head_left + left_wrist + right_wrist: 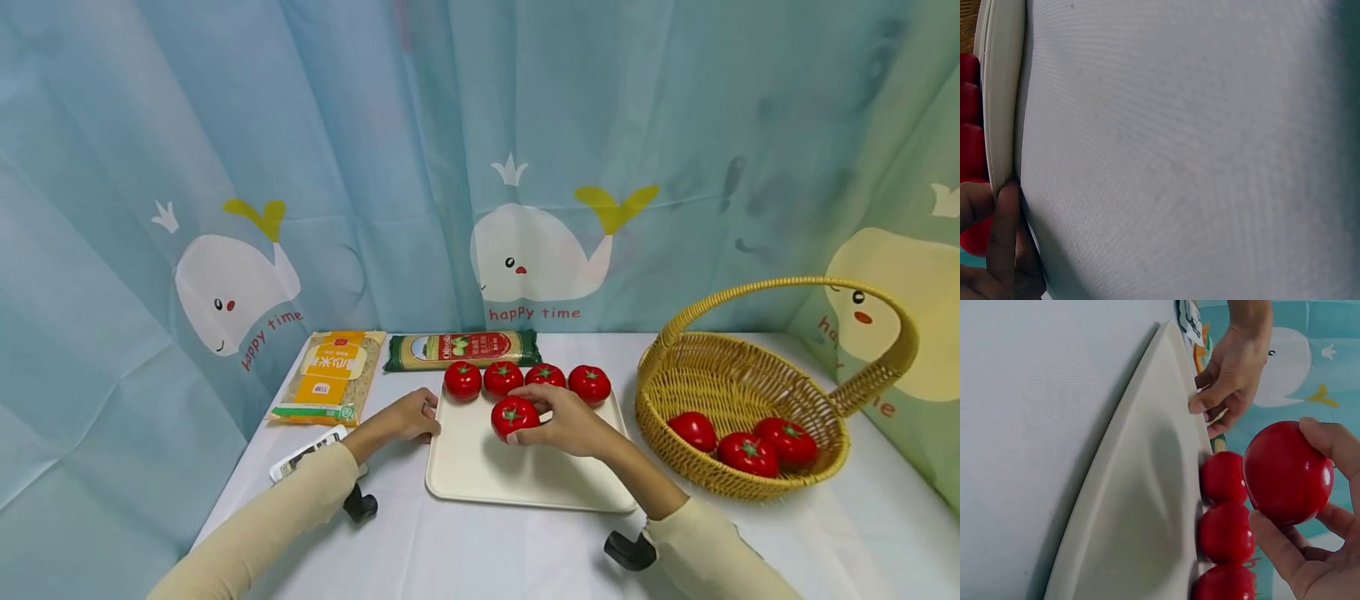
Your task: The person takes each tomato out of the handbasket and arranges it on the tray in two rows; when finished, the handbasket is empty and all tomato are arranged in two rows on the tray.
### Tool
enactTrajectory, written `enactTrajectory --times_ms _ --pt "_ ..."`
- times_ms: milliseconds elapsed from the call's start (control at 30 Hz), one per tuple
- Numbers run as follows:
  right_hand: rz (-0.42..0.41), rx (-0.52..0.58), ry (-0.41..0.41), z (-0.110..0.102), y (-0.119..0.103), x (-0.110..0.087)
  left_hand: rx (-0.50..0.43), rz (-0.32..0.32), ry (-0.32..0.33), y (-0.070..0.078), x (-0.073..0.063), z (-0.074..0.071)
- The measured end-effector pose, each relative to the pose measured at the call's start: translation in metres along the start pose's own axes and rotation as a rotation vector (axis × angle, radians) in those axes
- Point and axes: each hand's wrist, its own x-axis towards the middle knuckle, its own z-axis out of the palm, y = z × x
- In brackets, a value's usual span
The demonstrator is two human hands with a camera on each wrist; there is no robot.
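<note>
My right hand (pixel 567 422) holds a red tomato (pixel 510 417) between thumb and fingers above the cream tray (pixel 517 483). The right wrist view shows this tomato (pixel 1285 475) raised off the tray, its smooth side facing the camera. On the tray's left rim, my left hand (pixel 414 415) pinches the edge, thumb on the inner side and fingers outside; the left wrist view shows these fingers (pixel 1002 234) at the rim. Several more tomatoes (pixel 462 381) sit in a row along the tray's far side, green stem marks upward.
Right of the tray stands a wicker basket (pixel 648 408) with a tall handle, holding three tomatoes (pixel 748 454). Behind the tray lies a green pasta packet (pixel 465 348). A yellow grain bag (pixel 330 375) and a white phone-like object (pixel 307 452), partly under the left arm, lie left.
</note>
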Motion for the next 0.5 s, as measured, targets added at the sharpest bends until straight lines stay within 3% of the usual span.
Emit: enactTrajectory --times_ms 233,500 --pt "0.016 0.049 -0.005 0.009 0.007 0.012 -0.003 0.003 -0.001 -0.001 0.000 0.000" --pt "0.057 0.027 0.002 0.013 0.016 0.024 -0.023 0.012 0.004 -0.001 0.001 0.000"
